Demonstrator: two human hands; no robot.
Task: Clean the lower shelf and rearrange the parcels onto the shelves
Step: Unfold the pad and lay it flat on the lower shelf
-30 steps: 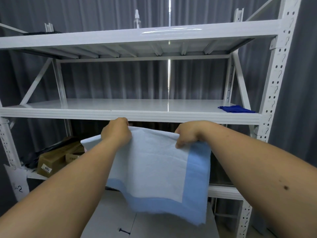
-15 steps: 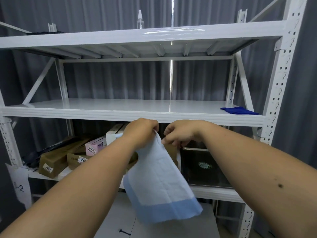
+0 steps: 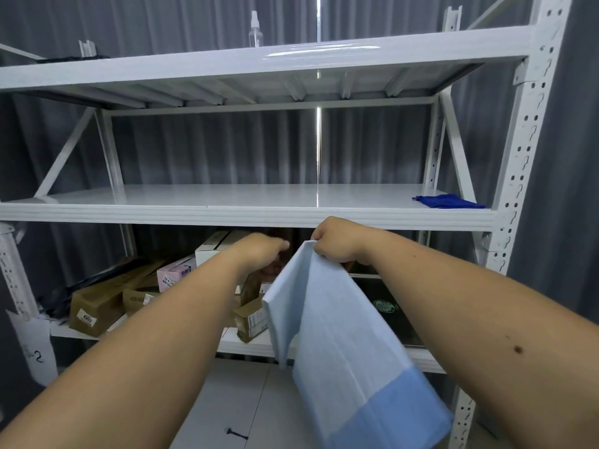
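Note:
My right hand point(image 3: 337, 243) pinches the top edge of a light-blue cloth point(image 3: 340, 335), which hangs folded in half with a darker blue band at the bottom. My left hand point(image 3: 262, 251) hovers just left of the cloth, apart from it, holding nothing, and looks blurred. Behind both hands is the lower shelf point(image 3: 246, 349). Several parcels lie on it: a long brown box point(image 3: 97, 303), a pink box point(image 3: 176, 273), a white box point(image 3: 212, 249), a small brown box point(image 3: 251, 322) and a dark box point(image 3: 385, 307). My arms and the cloth hide part of them.
The white middle shelf point(image 3: 227, 215) holds only a dark blue rag point(image 3: 447, 201) at its right end. A clear spray bottle point(image 3: 256, 29) stands on the top shelf point(image 3: 291, 58). The perforated right upright point(image 3: 525, 157) is close by. A pale floor panel point(image 3: 240, 400) lies below.
My left hand has let go of the cloth and drawn slightly left. The cloth, spread wide a second ago, now hangs folded from my right hand alone.

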